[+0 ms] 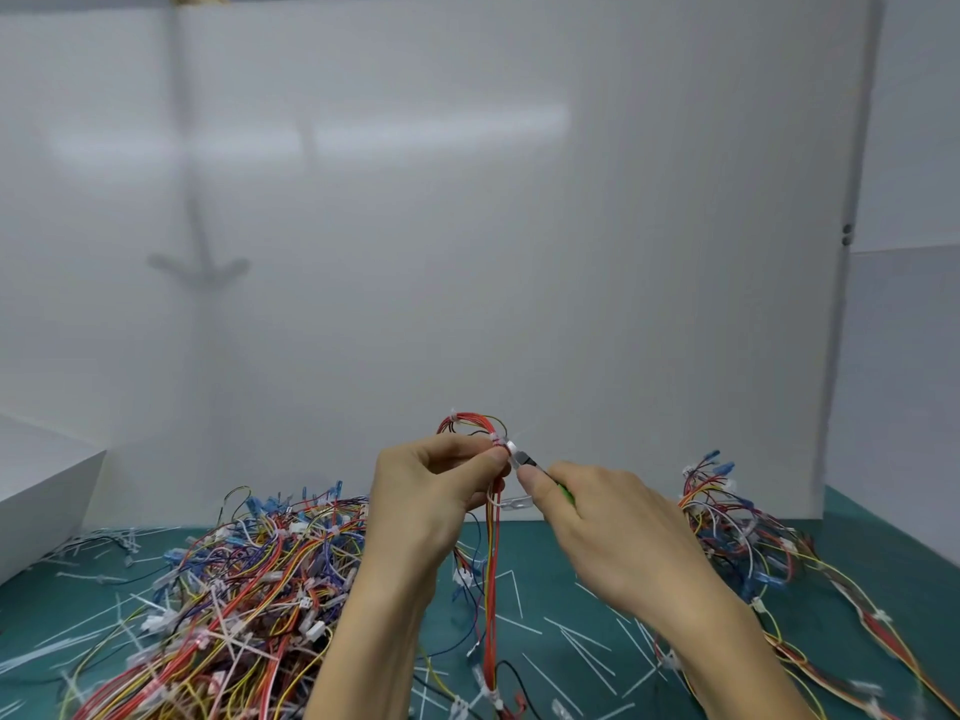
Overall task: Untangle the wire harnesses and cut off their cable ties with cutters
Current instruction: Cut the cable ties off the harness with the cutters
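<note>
Left hand (431,491) pinches red wire harness (493,537); right hand (618,532) grips cutters (524,459), tips at its cable tie (500,440)

You get bright, soft, even light. Pale glare bands streak the board (519,278); a faint grey shadow sits on its left. Your wide lens bends the edges. Wires (234,589) near the bottom corners blur.
</note>
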### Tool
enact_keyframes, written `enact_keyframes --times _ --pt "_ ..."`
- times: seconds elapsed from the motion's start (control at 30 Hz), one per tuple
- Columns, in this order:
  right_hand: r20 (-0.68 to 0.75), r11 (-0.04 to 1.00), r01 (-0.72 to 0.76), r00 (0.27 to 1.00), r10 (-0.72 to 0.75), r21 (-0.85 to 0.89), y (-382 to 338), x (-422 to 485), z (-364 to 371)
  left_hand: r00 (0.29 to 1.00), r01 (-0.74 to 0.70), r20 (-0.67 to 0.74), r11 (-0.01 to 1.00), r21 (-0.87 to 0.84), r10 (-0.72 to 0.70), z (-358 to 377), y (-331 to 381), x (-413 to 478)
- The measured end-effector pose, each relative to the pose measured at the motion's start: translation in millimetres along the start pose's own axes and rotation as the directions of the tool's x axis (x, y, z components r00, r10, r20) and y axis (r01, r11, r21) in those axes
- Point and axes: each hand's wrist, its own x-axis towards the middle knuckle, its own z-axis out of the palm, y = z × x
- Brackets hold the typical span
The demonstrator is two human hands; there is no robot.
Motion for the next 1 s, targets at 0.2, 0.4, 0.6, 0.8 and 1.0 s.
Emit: enact_keyframes --times 0.2,0.4,0.6,0.8,1.0 --pt "0.02 0.999 -0.005 1.0 0.005 0.045 -1.4 0.0 -2.7 1.0 -0.008 0.015 1.0 -0.006 0.008 -2.0 1.8 -0.2" --pt "0.041 0.993 -0.008 0.999 0.003 0.121 -2.9 0.1 -3.3 0.999 -0.021 0.028 1.0 -0.002 0.021 -3.8 3.8 -0.2" --pt "0.12 0.941 -0.078 0.992 0.041 0.33 -2.1 0.9 -2.1 0.999 -0.024 0.042 1.0 0.007 0.023 -4.0 2.9 -0.1" --pt "0.188 0.65 -0.21 0.977 0.104 0.73 -3.5 6.1 -3.4 0.999 -0.016 0.027 0.998 -0.066 0.018 -4.4 -1.9 2.5" --pt "0.205 0.541 -0.238 0.971 0.121 0.807 -2.1 8.0 -7.3 0.993 0.102 0.071 0.989 -0.107 -0.095 -8.1 0.1 6.0"
